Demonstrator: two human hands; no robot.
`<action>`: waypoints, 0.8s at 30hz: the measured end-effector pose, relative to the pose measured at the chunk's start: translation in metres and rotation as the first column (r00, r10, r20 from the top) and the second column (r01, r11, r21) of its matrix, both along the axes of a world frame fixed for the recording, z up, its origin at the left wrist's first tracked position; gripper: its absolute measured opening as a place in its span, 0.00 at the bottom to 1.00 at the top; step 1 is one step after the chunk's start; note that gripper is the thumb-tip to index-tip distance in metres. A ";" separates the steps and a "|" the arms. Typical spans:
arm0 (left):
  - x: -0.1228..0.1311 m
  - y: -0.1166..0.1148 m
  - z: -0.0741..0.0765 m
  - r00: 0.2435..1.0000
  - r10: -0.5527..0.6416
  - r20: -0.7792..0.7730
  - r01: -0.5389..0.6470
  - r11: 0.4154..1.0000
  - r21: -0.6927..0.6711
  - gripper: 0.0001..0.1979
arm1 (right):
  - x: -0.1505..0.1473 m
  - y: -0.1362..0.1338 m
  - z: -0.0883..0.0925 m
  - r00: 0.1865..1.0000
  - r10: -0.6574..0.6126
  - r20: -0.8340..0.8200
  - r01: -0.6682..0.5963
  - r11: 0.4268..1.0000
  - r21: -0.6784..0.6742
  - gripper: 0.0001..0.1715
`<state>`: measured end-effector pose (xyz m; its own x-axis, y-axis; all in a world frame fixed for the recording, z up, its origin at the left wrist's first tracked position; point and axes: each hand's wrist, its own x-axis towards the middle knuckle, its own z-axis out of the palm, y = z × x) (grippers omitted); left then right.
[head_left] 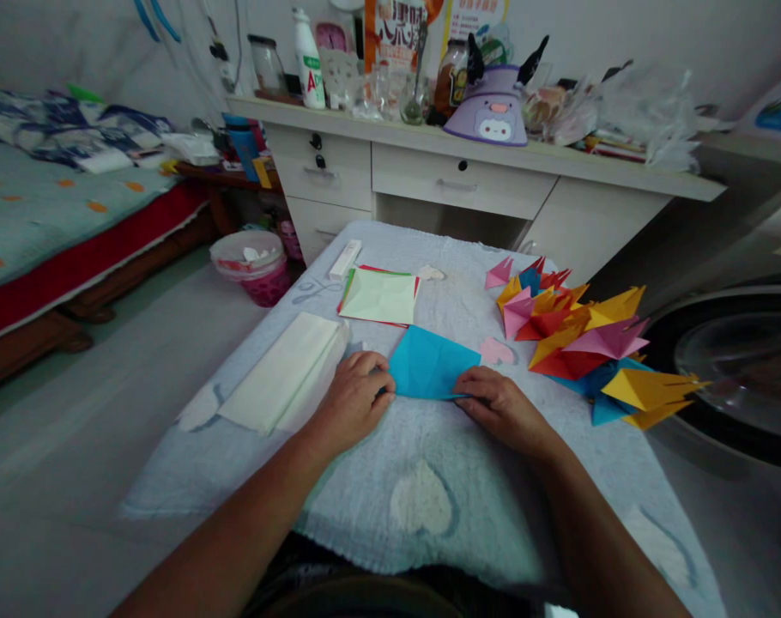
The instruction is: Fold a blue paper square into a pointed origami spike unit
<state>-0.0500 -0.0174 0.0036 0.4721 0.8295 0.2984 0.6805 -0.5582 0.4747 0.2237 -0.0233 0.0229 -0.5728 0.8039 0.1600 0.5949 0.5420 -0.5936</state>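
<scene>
A sheet of blue origami paper (432,365) with crease lines lies on the cloth-covered table in front of me, its near edge raised or folded. My left hand (360,395) pinches its left corner between thumb and fingers. At the near right edge, my right hand (501,405) pinches the paper in the same way. Just beyond the blue sheet is a stack of square papers (381,296), pale green on top with red and green edges showing. To the right sits a pile of folded paper pieces (567,330) in yellow, red, pink and blue.
A folded cream paper packet (284,373) lies left of my left hand, and a small white box (345,260) stands farther back. The heart-patterned tablecloth (493,498) hangs over the near edge. A white desk (448,176) stands behind, a washing machine (744,378) to the right.
</scene>
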 end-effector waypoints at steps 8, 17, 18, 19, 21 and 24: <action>0.002 -0.001 0.001 0.999 0.019 -0.028 -0.019 1.000 -0.015 0.03 | -0.002 0.002 -0.009 0.989 -0.149 0.015 0.148 0.988 0.042 0.09; 0.006 -0.001 0.000 0.994 0.078 -0.081 -0.079 0.997 -0.011 0.04 | -0.004 0.004 -0.019 0.963 -0.266 0.042 0.262 0.962 0.078 0.13; 0.006 0.000 -0.001 0.993 0.083 -0.087 -0.084 0.996 0.001 0.04 | -0.004 0.004 -0.020 0.960 -0.275 0.050 0.270 0.959 0.090 0.13; 0.007 0.000 -0.002 0.992 0.089 -0.094 -0.088 0.996 0.013 0.04 | -0.004 0.005 -0.021 0.956 -0.286 0.059 0.280 0.955 0.102 0.13; 0.008 0.000 -0.004 0.988 0.106 -0.115 -0.103 0.994 0.036 0.04 | -0.004 0.005 -0.023 0.947 -0.312 0.077 0.302 0.946 0.120 0.13; 0.010 -0.001 -0.006 0.977 0.143 -0.161 -0.136 0.989 0.056 0.04 | -0.005 0.006 -0.027 0.930 -0.354 0.094 0.340 0.930 0.141 0.13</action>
<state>-0.0399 -0.0182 -0.0028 0.3981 0.8782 0.2649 0.8197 -0.4703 0.3271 0.2191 -0.0169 -0.0043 -0.2817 0.9347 0.2168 0.8193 0.3520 -0.4526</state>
